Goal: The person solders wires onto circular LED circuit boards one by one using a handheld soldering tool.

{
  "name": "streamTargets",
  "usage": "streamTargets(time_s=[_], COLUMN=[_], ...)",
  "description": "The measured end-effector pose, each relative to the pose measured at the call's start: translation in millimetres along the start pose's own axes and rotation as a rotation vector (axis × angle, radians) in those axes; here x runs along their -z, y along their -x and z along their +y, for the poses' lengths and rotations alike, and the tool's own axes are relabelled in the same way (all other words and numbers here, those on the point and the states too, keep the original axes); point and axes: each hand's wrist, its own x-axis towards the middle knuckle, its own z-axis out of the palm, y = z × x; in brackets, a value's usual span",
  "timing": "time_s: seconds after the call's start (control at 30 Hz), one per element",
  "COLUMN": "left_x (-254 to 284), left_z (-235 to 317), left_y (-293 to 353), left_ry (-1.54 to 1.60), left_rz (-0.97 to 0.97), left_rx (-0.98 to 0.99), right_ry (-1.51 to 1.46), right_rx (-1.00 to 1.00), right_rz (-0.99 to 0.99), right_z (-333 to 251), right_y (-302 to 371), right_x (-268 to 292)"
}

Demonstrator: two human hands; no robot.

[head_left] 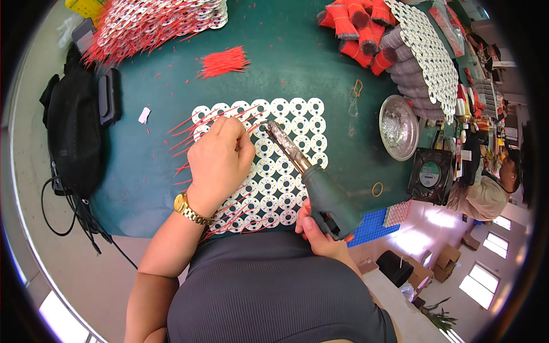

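Round white circuit boards with ring-shaped centers lie joined in a panel point(269, 186) on the green table in front of me. My left hand point(222, 153), wearing a gold watch point(193, 211), is over the panel's upper left part with fingers pinched on a thin red wire point(252, 128). In my right hand point(318, 233) is a dark green soldering gun point(327, 194). Its metal tip meets the panel close to my left fingertips. Along the panel's left side several red wires point(182, 142) stick out past the edge; others cross its lower rows.
A loose pile of red wires point(224, 62) lies beyond the panel. Stacked wired boards point(166, 23) are at far left, wire bundles point(366, 34) and stacked boards point(426, 51) at far right. A metal bowl point(398, 127) and a fan point(429, 175) stand right; a black bag point(74, 126) left.
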Motion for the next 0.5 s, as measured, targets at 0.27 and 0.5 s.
streamTargets(time_s=[0.27, 0.5], left_x=[-0.8, -1.8], left_z=[0.2, 0.6], left_y=[-0.9, -0.3], left_ry=[0.007, -0.001], left_rz=[-0.016, 0.010], left_rx=[0.011, 0.005], right_ry=[0.237, 0.298], right_rx=[0.041, 0.078], right_rz=[0.105, 0.064], right_z=[-2.3, -6.8], right_y=[-2.9, -8.0], right_x=[-3.2, -3.9])
